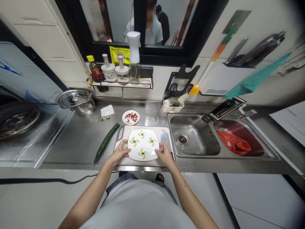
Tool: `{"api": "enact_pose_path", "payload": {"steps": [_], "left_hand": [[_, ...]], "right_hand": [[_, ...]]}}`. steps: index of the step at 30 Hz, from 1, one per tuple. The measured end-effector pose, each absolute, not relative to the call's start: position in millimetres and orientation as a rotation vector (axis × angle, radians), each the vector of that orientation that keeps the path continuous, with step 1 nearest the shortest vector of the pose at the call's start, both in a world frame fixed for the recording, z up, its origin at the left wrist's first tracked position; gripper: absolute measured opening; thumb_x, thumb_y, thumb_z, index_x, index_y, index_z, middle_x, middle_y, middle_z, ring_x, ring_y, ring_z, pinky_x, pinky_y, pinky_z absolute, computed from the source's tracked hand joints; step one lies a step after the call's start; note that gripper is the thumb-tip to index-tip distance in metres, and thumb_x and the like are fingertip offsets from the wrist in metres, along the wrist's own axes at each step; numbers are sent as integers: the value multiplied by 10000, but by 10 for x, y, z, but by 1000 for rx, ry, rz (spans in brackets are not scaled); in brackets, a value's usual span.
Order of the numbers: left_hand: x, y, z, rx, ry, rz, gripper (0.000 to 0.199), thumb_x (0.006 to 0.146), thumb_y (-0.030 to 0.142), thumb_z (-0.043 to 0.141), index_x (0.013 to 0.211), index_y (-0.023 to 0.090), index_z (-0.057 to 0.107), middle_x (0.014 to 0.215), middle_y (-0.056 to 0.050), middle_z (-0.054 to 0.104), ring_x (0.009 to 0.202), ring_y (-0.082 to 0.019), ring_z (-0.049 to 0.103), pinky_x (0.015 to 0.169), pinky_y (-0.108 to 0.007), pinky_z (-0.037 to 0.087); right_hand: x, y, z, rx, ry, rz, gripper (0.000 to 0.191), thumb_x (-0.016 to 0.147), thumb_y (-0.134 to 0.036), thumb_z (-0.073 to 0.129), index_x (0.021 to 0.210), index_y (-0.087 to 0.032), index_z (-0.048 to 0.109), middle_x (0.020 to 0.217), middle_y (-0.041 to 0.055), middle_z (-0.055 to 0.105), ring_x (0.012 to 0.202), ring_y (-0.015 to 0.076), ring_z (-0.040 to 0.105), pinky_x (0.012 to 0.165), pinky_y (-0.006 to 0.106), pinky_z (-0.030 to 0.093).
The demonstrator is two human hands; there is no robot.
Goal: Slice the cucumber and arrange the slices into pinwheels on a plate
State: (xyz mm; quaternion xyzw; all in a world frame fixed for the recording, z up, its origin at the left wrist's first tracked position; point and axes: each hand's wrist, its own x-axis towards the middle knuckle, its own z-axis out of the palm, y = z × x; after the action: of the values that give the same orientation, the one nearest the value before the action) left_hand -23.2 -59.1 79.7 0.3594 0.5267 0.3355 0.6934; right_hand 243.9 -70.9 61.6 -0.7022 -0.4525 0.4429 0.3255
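Observation:
A white square-shaped plate (143, 143) is held by both hands over the cutting board (133, 163). On it are several pinwheels of thin green cucumber slices (143, 153) with small red centres. My left hand (121, 151) pinches the plate's left edge, and my right hand (165, 153) grips its right edge. Partly behind the plate and my right hand lies a kitchen knife (165, 136) on the board. A whole cucumber (106, 143) rests on the steel counter left of the board. Beyond the board is a small white dish (131, 117) of chopped red pieces.
Right of the board is a double sink (195, 140) with a faucet (224, 109) and a red plastic bag (234, 143). A lidded steel pot (77, 101) stands back left. Behind the dish, a wall rack (122, 84) holds bottles and jars. White paper (107, 110) lies near cucumber scraps (105, 118).

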Motion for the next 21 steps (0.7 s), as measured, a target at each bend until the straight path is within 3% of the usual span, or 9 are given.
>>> {"api": "enact_pose_path", "payload": {"steps": [7, 11, 16, 21], "left_hand": [[-41, -801, 910, 765, 1076, 822, 688, 624, 381, 779, 1169, 217, 393, 652, 33, 653, 630, -155, 645, 613, -235, 485], [99, -847, 939, 772, 1019, 807, 696, 637, 407, 779, 1181, 217, 391, 757, -3, 694, 623, -141, 635, 611, -235, 479], [188, -868, 879, 804, 959, 708, 706, 675, 442, 756, 1229, 218, 380, 750, 2, 675, 657, -151, 639, 641, -257, 483], [193, -844, 708, 1125, 1047, 572, 502, 778, 468, 635, 1177, 197, 496, 858, -33, 667, 764, -160, 620, 686, -265, 460]], "right_hand": [[2342, -968, 929, -1353, -518, 1805, 483, 662, -351, 748, 1088, -171, 609, 998, 98, 721, 897, 248, 686, 780, 357, 559], [2412, -1083, 1063, -1420, -385, 1761, 510, 633, -257, 781, 1108, -170, 617, 1032, 106, 722, 929, 250, 691, 797, 354, 571], [2429, -1228, 990, -1444, -328, 1640, 555, 608, -230, 783, 1131, -151, 617, 1024, 125, 724, 939, 284, 689, 766, 373, 585], [2698, -1458, 908, -1525, -273, 1599, 558, 601, -319, 777, 1123, -191, 627, 1003, 112, 729, 966, 320, 678, 797, 437, 573]]}}
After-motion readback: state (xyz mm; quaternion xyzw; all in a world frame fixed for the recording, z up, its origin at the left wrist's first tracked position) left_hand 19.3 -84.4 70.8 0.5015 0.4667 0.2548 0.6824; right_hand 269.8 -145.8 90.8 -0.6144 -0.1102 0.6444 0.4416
